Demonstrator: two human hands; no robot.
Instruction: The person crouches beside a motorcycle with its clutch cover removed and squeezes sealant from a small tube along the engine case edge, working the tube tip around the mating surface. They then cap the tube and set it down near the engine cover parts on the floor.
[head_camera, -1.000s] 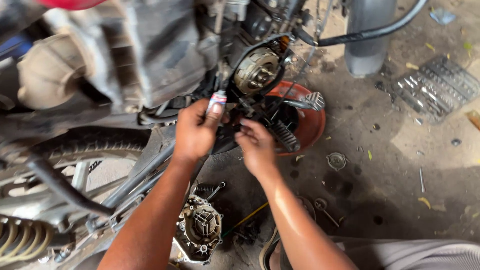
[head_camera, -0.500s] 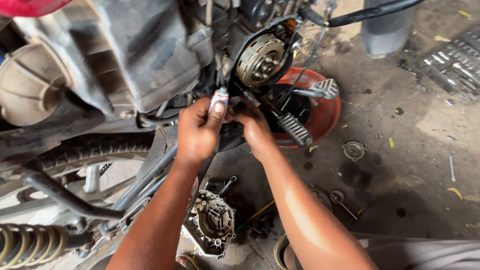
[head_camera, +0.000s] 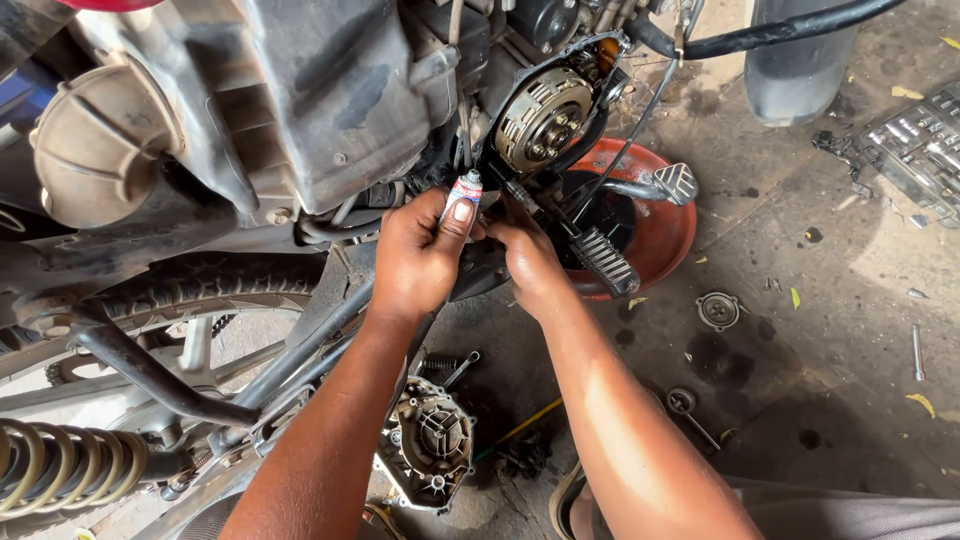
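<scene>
Little has been shifted: the small tube (head_camera: 462, 193) is still pinched in the left hand (head_camera: 420, 255), nozzle upward beside the exposed clutch (head_camera: 545, 118). Right hand (head_camera: 525, 258) grip cannot be told. Light, soft, best held mid-body.

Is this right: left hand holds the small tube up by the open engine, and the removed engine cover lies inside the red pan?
Not quite. The head view shows the engine cover on the floor between the forearms, not in the red pan. The left hand does hold the small tube up by the open engine.
</scene>
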